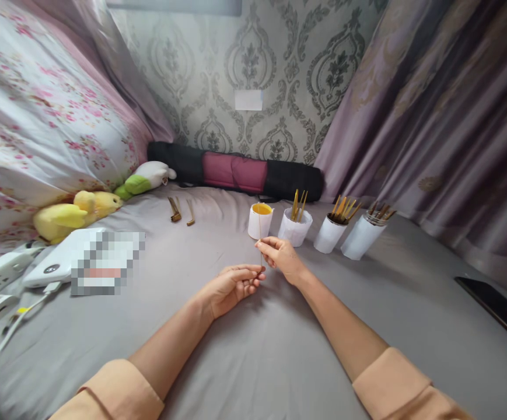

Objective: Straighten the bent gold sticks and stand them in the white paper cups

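Now a thin brown stick [259, 227] stands pinched by the bare left hand [234, 287] and, towards one o'clock, by the bare right hand [283, 259]. The left grip hides its lower end; its faint tip blurs against the white cup, yellow inside [266, 226], at twelve o'clock. It looks straight, nearly upright.

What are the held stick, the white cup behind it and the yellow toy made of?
Stick: possibly wood or bamboo, brownish and very thin; too fine to read grain or finish.
Cup: probably paper-wrapped, matte white; core unclear, yellow inside.
Yellow toy: likely plush fabric, matte, judging by its soft rounded shape.
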{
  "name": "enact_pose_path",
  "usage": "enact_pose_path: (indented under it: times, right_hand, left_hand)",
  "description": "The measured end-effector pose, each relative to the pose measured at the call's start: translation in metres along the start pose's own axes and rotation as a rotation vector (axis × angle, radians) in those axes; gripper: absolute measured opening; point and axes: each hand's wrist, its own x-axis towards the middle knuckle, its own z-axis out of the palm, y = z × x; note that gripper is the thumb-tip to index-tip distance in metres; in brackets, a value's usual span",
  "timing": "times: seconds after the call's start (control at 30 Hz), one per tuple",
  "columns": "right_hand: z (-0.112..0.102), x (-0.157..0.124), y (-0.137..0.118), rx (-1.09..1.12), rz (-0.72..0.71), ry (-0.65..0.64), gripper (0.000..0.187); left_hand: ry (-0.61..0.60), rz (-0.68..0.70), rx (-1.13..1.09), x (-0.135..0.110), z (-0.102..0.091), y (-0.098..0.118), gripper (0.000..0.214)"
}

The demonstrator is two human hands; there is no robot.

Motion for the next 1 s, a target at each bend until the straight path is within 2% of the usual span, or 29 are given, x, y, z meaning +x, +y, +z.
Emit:
enact_pose_path:
  times: [0.6,1.0]
  right_hand:
    - [-0.0036,0.0011,0.0000,-0.004,-0.008,0.023,0.020]
    - [-0.0044,0.0007,0.0012,-0.072,-0.040,0.077,0.025]
  left_hand:
    - [-0.013,-0.013,-0.059,0.0008,-0.0014,0.0005,0.029]
    - [-0.022,-0.008,-0.096,0.0024,-0.0021,-0.0004,0.045]
